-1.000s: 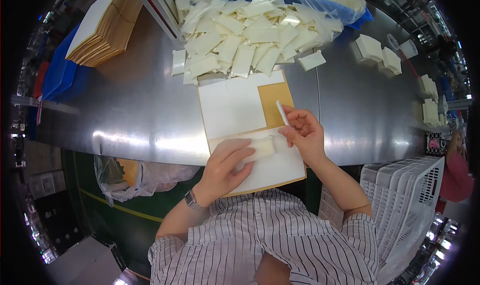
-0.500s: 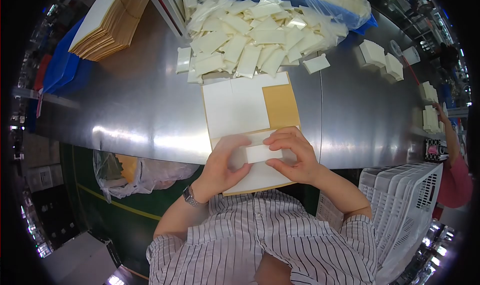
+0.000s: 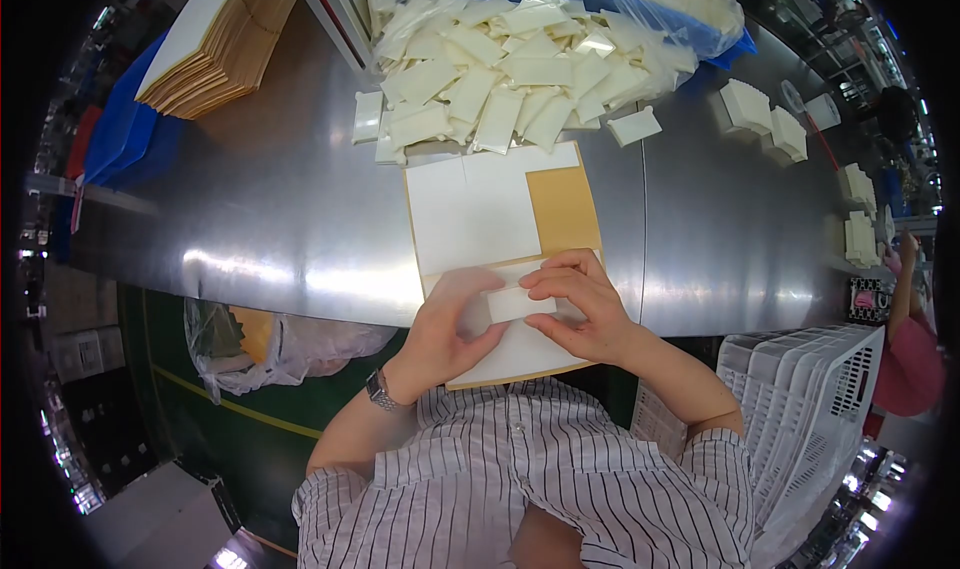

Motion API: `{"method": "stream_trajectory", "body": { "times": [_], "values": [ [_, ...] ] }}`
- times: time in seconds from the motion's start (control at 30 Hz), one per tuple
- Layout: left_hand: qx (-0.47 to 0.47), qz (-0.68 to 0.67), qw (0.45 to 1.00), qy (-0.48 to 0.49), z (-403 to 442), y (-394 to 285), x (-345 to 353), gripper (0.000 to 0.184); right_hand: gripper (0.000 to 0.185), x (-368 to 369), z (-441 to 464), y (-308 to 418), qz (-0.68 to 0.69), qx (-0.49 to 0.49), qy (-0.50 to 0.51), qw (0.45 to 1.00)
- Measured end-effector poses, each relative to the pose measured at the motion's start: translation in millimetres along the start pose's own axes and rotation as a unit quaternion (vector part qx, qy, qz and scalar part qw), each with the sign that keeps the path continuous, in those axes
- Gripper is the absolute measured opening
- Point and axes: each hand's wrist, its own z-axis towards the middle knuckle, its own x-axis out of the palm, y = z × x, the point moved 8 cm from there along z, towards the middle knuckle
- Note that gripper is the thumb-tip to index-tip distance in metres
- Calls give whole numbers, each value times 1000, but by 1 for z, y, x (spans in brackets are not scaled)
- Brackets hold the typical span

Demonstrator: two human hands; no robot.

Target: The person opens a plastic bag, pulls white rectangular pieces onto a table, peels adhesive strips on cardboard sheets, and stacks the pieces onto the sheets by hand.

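Observation:
A small flat white rectangular piece (image 3: 508, 305) lies low over the near part of an opened tan-backed white sheet or folder (image 3: 478, 209). My right hand (image 3: 585, 309) holds its right end between thumb and curled fingers. At the left end, my left hand (image 3: 448, 321) curves round it, thumb at the near edge and fingers at the far edge; those fingers are slightly blurred. Whether more pieces sit beneath is hidden. Beyond the folder, a big heap of cream-white plastic pieces (image 3: 500, 79) spills from a clear bag (image 3: 690, 9).
A stack of tan cardboard sheets (image 3: 215, 49) stands back left beside a blue bin (image 3: 120, 134). White blocks (image 3: 748, 106) sit at right. White crates (image 3: 800, 389) stand by my right side, a plastic bag (image 3: 300, 339) below left. A co-worker's arm (image 3: 908, 284) shows far right.
My right hand and the white piece have shifted slightly left, toward my left hand, which stays nearly in place. The co-worker's arm at the far right has moved a little.

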Motion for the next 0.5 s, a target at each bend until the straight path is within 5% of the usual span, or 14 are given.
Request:
{"method": "stream_trajectory", "body": {
  "times": [0.2, 0.5],
  "values": [
    [63, 32, 997, 20, 5, -10, 0, 40, 37, 3, -3, -3, -8, 6, 2, 1000],
    [41, 23, 999, 28, 5, -9, -1, 34, 62, -12, -4, -11, -35, 76, 9, 996]
  ]
}}
